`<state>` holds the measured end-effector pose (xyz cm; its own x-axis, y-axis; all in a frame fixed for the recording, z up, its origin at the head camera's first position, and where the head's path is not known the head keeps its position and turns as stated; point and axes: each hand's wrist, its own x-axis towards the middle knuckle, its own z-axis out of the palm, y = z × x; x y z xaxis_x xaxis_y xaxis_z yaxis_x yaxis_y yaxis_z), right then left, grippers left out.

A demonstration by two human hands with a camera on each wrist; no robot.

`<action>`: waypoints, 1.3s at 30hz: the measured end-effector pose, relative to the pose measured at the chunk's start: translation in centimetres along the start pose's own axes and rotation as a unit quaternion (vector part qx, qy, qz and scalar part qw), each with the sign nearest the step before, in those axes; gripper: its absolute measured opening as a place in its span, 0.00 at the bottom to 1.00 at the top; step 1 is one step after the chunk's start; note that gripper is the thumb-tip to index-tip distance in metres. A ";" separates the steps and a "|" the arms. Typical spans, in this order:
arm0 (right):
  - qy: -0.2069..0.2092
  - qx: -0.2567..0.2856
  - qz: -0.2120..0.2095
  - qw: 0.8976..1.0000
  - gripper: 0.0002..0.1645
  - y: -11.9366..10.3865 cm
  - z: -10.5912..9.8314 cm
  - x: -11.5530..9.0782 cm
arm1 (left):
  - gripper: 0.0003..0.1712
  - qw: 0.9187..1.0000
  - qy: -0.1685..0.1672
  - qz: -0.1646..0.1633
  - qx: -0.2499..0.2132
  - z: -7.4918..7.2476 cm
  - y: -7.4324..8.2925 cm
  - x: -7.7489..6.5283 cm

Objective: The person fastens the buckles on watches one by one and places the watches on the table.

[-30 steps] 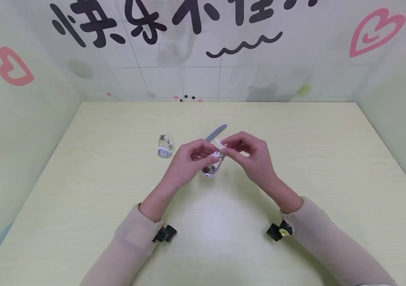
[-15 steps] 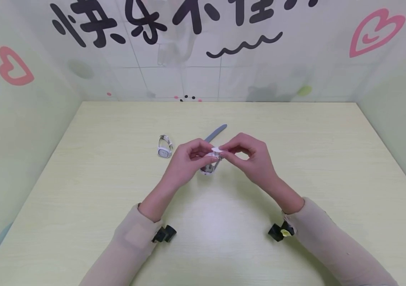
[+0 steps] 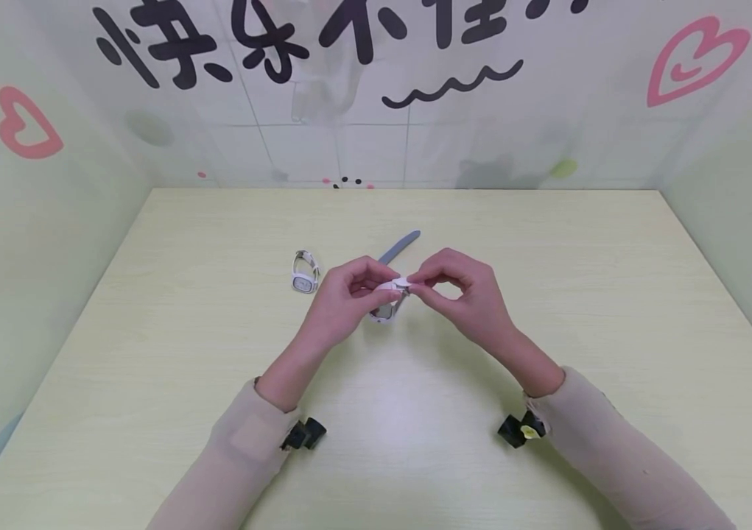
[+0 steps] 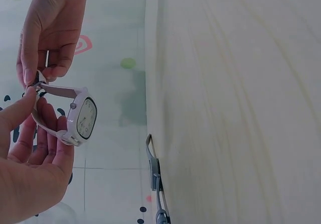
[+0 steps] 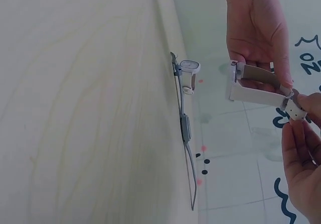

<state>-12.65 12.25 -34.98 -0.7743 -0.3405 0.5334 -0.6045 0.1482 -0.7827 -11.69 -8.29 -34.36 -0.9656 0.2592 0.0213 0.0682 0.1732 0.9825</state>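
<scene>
Over the middle of the table, both hands hold a white wristwatch (image 4: 86, 118) in the air, its strap bent into a loop. My left hand (image 3: 342, 302) pinches the white strap (image 5: 261, 94) beside the metal buckle (image 4: 40, 87). My right hand (image 3: 468, 291) pinches the strap's perforated end (image 5: 297, 112) at that buckle, between thumb and fingers. The watch case hangs below the fingers in the head view, its dial facing away from the right wrist view. Fingertips partly hide the buckle, so whether the strap is fastened cannot be told.
A grey-blue watch (image 3: 402, 245) lies on the table (image 3: 548, 243) behind the hands, partly covered by them in the head view. To the left stands a second white watch (image 3: 305, 276), its strap closed in a loop. Decorated walls rise at the back and sides.
The white strap end, raised at the right fingertips a second ago, now lies down across the buckle between both hands. The watch case has swung slightly left; the arms have hardly moved.
</scene>
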 end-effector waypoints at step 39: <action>-0.009 -0.069 -0.040 0.997 0.10 0.6 0.0 -0.3 | 0.13 0.999 -0.007 -0.001 0.042 0.1 0.0 -0.2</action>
<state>-12.83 12.44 -35.62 -0.7195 -0.3733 0.5856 -0.6854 0.2454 -0.6856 -11.48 -8.19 -34.36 -0.9624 0.2713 0.0160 0.0874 0.2534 0.9634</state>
